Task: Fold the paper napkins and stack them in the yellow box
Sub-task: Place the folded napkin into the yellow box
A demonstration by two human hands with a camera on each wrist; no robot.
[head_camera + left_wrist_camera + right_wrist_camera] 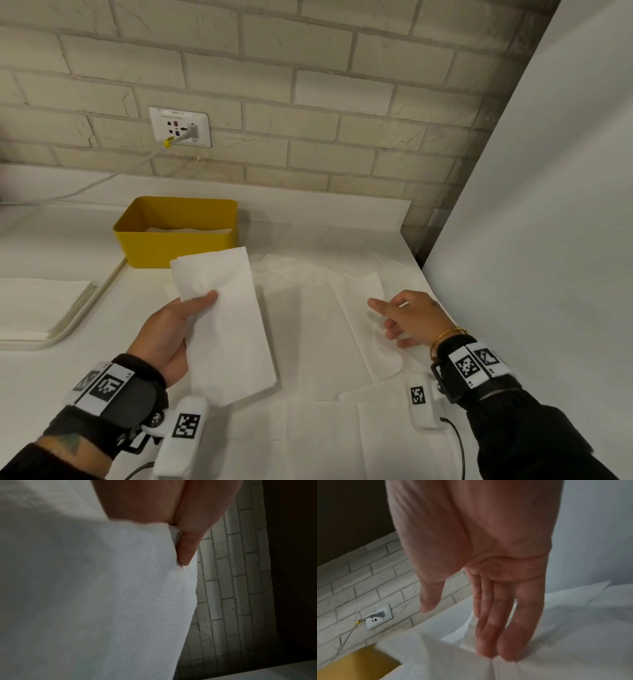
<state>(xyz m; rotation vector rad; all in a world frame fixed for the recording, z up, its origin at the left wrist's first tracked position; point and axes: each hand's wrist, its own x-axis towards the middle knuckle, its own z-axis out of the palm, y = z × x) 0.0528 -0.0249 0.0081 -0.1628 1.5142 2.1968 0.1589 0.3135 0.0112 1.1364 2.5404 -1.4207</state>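
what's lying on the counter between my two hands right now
In the head view, flat white napkins cover the counter between the left hand, which holds a folded napkin, and the right hand.

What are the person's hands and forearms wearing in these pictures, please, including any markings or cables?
Both forearms are in dark sleeves. Each wrist carries a black strap with white patches printed with black square codes, and a white capsule-shaped camera pod bearing the same kind of code. A thin black cable runs from the right pod. The right wrist also has a slim gold bangle. The left hand and right hand are bare.
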